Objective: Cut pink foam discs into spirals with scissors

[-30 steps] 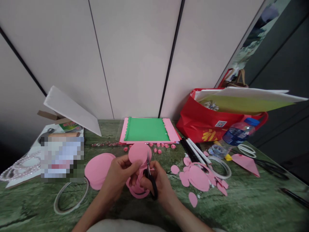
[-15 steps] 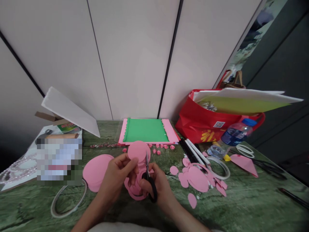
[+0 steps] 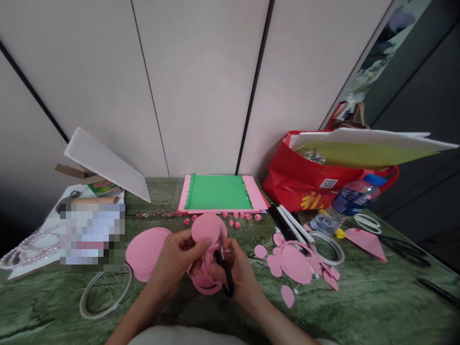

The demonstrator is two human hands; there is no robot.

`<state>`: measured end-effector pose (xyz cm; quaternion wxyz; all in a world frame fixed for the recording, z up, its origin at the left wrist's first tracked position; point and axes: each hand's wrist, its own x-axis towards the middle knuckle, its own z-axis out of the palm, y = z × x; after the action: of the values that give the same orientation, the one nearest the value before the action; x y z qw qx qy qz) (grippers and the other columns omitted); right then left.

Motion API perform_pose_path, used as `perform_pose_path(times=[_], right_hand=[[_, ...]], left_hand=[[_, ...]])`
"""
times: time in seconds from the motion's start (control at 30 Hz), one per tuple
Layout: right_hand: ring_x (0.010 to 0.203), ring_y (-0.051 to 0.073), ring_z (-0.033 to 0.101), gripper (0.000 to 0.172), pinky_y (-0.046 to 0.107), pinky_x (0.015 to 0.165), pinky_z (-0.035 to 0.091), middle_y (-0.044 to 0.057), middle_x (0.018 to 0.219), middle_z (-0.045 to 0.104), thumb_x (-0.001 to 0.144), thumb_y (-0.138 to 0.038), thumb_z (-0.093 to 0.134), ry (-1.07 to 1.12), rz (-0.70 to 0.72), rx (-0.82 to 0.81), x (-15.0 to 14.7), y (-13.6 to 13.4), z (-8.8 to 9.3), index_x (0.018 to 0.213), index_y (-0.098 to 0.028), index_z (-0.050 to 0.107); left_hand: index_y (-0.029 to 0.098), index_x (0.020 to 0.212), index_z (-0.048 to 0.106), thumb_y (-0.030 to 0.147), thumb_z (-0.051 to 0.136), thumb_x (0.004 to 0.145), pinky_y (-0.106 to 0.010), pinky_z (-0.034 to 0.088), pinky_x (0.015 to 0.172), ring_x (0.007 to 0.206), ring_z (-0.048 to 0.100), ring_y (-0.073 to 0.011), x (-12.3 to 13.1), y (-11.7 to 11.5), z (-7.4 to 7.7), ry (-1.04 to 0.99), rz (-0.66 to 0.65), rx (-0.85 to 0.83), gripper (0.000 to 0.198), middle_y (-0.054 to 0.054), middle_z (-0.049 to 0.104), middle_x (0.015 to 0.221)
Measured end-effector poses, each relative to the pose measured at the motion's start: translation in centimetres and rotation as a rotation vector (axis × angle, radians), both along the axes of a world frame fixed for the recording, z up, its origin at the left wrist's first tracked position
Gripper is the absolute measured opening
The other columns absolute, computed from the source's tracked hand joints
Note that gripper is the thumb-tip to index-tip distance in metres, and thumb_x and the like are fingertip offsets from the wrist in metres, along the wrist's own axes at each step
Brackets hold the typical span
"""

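Note:
My left hand [image 3: 181,254] pinches a round piece of pink paper [image 3: 206,227] between thumb and fingers. In my right hand [image 3: 235,266] are black-handled scissors [image 3: 227,275], their blades pointing up at the right edge of the round piece. A cut pink spiral [image 3: 206,287] lies or hangs below the hands, partly hidden by them. Larger pink paper discs [image 3: 145,253] rest on the table beside my left wrist. Several small pink rolled paper pieces [image 3: 237,224] sit in a row beyond the hands.
Green card on pink sheets [image 3: 221,191] lies against the wall. Pink paper scraps [image 3: 296,264], white pens [image 3: 293,223] and a tape roll [image 3: 327,248] are at right. Behind them stand a red bag [image 3: 287,175] and a leaning bottle [image 3: 355,199]. Another tape roll [image 3: 84,304] lies at left.
Both hands keep their hold on the paper and scissors, with only a slight shift. The whole view has moved a little, and the scissor blades look closer together.

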<state>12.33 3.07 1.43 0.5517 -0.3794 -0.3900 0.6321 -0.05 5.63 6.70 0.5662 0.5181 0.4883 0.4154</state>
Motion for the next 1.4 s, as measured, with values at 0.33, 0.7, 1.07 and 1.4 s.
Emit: perform_pose_path(times=[0.33, 0.7, 1.07, 1.4], right_hand=[[0.04, 0.005, 0.042, 0.053, 0.014, 0.039, 0.032, -0.012, 0.045, 0.054, 0.052, -0.034, 0.079, -0.067, 0.014, 0.001, 0.11, -0.01, -0.16, 0.074, -0.022, 0.033], [0.034, 0.006, 0.041, 0.05, 0.016, 0.038, 0.034, -0.012, 0.044, 0.052, 0.057, -0.037, 0.076, -0.071, 0.044, 0.019, 0.29, -0.14, -0.11, 0.074, -0.024, 0.031], [0.037, 0.006, 0.04, 0.057, 0.016, 0.039, 0.034, -0.011, 0.05, 0.054, 0.052, -0.039, 0.08, 0.011, 0.092, -0.001, -0.54, -0.57, 0.16, 0.072, -0.024, 0.03], [0.047, 0.009, 0.041, 0.053, 0.018, 0.044, 0.032, -0.01, 0.056, 0.05, 0.05, -0.031, 0.081, -0.058, -0.002, 0.03, -0.27, -0.29, 0.15, 0.072, -0.024, 0.034]], left_hand=[[0.013, 0.052, 0.052, 0.023, 0.07, 0.062, -0.014, 0.026, 0.032, 0.029, 0.037, -0.003, -0.05, 0.17, 0.06, -0.04, 0.022, 0.028, 0.023, 0.008, 0.046, 0.037], [0.013, 0.055, 0.052, 0.032, 0.07, 0.064, -0.013, 0.024, 0.031, 0.029, 0.036, -0.002, -0.26, 0.21, -0.23, -0.076, 0.073, -0.004, 0.028, 0.008, 0.048, 0.04], [0.014, 0.056, 0.055, 0.031, 0.07, 0.064, -0.016, 0.029, 0.032, 0.03, 0.041, -0.0048, 0.39, 0.0, -0.39, -0.11, 0.058, -0.01, 0.024, 0.005, 0.052, 0.04], [0.014, 0.05, 0.054, 0.03, 0.074, 0.055, -0.017, 0.027, 0.032, 0.03, 0.039, -0.0052, 0.34, -0.02, 0.08, -0.024, 0.051, -0.019, 0.025, 0.006, 0.049, 0.037]])
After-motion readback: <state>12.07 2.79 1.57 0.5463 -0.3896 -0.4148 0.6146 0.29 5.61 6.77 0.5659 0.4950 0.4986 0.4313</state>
